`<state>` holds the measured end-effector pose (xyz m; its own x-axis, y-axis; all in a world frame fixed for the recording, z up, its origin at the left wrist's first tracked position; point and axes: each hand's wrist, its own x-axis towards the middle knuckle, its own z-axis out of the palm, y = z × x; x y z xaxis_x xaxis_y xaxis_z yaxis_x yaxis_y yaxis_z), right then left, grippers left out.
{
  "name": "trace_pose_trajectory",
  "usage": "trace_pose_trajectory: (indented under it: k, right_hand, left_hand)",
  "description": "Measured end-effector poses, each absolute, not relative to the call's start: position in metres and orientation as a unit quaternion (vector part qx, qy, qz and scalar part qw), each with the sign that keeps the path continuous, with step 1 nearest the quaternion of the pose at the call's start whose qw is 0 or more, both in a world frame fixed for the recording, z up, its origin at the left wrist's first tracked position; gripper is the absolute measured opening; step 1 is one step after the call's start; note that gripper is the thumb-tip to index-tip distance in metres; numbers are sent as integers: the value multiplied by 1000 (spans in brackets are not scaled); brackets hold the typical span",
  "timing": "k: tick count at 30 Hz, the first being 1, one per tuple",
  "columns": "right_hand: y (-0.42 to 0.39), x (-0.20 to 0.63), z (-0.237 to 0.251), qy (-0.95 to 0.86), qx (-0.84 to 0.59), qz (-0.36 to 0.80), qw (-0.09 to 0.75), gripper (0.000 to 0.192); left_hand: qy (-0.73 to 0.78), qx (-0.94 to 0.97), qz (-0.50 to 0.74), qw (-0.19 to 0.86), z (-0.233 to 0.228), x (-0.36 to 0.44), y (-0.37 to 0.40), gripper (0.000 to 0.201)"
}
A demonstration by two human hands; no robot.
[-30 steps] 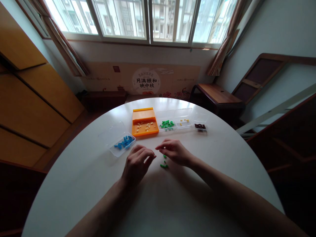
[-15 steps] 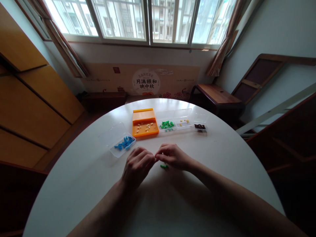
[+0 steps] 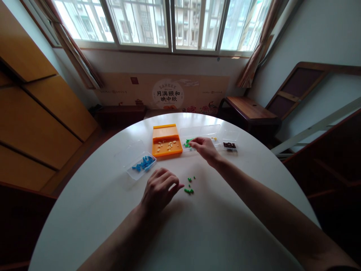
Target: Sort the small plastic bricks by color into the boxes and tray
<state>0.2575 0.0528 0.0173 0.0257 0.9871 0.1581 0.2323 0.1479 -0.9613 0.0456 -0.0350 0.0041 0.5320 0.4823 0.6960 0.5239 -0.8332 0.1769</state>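
Observation:
My right hand [image 3: 207, 150] is over the clear box [image 3: 186, 149] of small green pieces [image 3: 187, 143]. Its fingertips are pinched together at the pieces; whether one is between them is too small to tell. Lower down, my left hand [image 3: 160, 188] rests near the middle of the table, fingers curled and thumb pointing right. What it holds, if anything, is hidden. Just right of that thumb, several loose green pieces [image 3: 188, 191] lie on the white table [image 3: 225, 218], a few apart from the small cluster.
An orange tray [image 3: 167, 153] with small cream pieces stands at the back. To its left is a clear open box of blue pieces [image 3: 143, 163]. Yellow pieces [image 3: 214, 139] and dark brown pieces [image 3: 229, 145] sit in clear boxes on the right.
My right hand has left my left hand and moved forward to the green pieces' box. More loose green pieces now show on the table. My left hand has stayed about where it was.

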Motion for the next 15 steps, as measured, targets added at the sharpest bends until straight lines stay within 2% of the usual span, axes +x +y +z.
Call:
trace_pose_trajectory:
  k: [4,12,15]
  right_hand:
    - [74,265,15,-497,-571,389,525,31]
    - [45,281,-1,-571,-543,354,504,23]
    - [24,282,0,-626,-519,347,467,20]
  left_hand:
    - [-282,-885,-370,4,1,44,-34,15]
    - [-280,-903,-326,-19,5,46,-37,10]
    - [-263,-925,-272,-32,7,49,-39,14]
